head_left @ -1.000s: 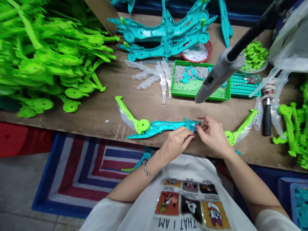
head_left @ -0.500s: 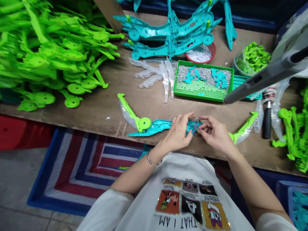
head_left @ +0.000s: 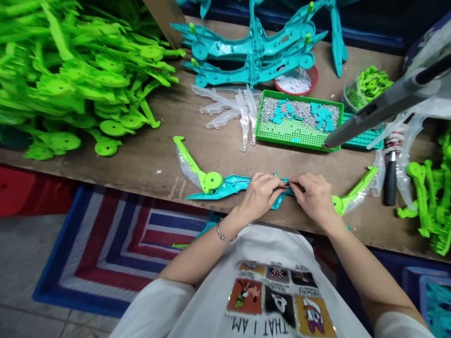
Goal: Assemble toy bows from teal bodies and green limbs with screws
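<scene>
The bare left forearm [head_left: 195,256] emerges from a short white fabric sleeve [head_left: 158,305] and slants forward and inward, a slim silvery metal bangle [head_left: 219,230] circling it just behind the left wrist [head_left: 235,225]. The left hand [head_left: 261,190] is palm down, its fingers bent and its thumb drawn against them in a pinch. Opposite, the bare right forearm [head_left: 366,270] angles inward from the other short white sleeve [head_left: 398,326] to an unadorned right wrist [head_left: 331,220]. The right hand [head_left: 314,195] curls too, thumb close beneath the forefinger. The two sets of fingertips face each other, near together, in front of the torso.
</scene>
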Demonstrator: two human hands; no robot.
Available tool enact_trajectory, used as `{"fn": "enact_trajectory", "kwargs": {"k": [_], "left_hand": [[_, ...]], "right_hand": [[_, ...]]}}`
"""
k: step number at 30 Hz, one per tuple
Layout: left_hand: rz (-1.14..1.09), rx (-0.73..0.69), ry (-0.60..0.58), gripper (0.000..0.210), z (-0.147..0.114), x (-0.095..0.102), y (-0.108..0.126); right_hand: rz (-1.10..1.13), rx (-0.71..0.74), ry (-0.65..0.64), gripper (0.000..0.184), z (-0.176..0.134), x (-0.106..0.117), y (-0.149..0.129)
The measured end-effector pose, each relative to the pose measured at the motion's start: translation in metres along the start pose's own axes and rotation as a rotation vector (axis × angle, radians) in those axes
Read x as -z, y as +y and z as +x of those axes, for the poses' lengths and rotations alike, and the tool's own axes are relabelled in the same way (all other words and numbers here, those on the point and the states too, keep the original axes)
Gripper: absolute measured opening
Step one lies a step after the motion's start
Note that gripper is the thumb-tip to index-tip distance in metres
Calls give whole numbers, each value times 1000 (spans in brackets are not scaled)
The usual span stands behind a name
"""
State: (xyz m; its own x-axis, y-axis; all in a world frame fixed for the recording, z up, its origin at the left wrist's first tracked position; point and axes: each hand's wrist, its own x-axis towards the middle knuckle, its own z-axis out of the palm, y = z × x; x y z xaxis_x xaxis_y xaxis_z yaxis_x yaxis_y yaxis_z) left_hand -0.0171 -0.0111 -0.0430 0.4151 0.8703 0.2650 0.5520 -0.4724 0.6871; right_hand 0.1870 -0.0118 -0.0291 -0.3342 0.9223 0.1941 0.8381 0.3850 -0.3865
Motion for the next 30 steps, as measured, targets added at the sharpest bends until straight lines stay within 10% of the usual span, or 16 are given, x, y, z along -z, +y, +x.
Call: {"fn": "enact_trajectory", "kwargs": {"k": [17,30], "left_hand": [[138,44,-61,16,10,-4,8],[323,-191,63,21,3,-13,6]], "right_hand": [[332,-50,-171,24,2,17,-1],[-195,322,-95,22,-2,28,8]]}}
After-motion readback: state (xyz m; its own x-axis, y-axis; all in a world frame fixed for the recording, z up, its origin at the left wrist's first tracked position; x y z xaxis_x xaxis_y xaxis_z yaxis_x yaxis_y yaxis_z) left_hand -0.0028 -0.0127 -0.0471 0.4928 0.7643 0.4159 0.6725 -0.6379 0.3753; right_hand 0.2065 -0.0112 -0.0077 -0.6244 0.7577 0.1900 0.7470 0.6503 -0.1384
